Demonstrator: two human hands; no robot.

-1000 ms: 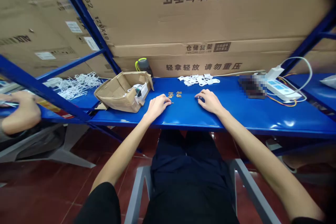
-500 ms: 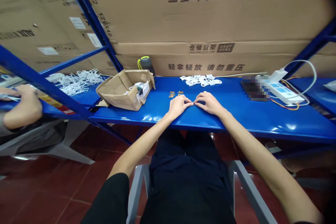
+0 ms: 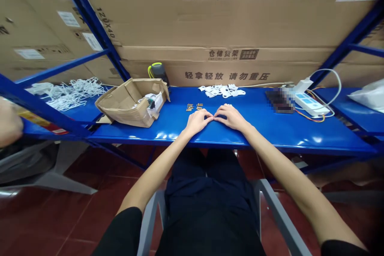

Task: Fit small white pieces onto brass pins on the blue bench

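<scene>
My left hand (image 3: pixel 198 121) and my right hand (image 3: pixel 230 117) meet at the fingertips just above the front part of the blue tabletop (image 3: pixel 276 128). Both are closed in a pinch, and whatever lies between the fingers is too small to make out. Just beyond my left hand, small brass-coloured pieces (image 3: pixel 190 107) lie in two little groups. Farther back, toward the cardboard, is a loose pile of white plastic pieces (image 3: pixel 223 91), some with round holes.
An open cardboard box (image 3: pixel 126 108) with small items stands at the left, a dark bottle (image 3: pixel 160 73) behind it. On the right are a pixelated dark object (image 3: pixel 280 100) and a white power strip (image 3: pixel 312 105) with cables. White cords (image 3: pixel 72 92) lie beyond the blue post, near another person's arm (image 3: pixel 9 122).
The whole view has shifted, so things appear farther left. My hands stay pinched together at the same place over the table. The other person's arm at the left has moved and is blurred.
</scene>
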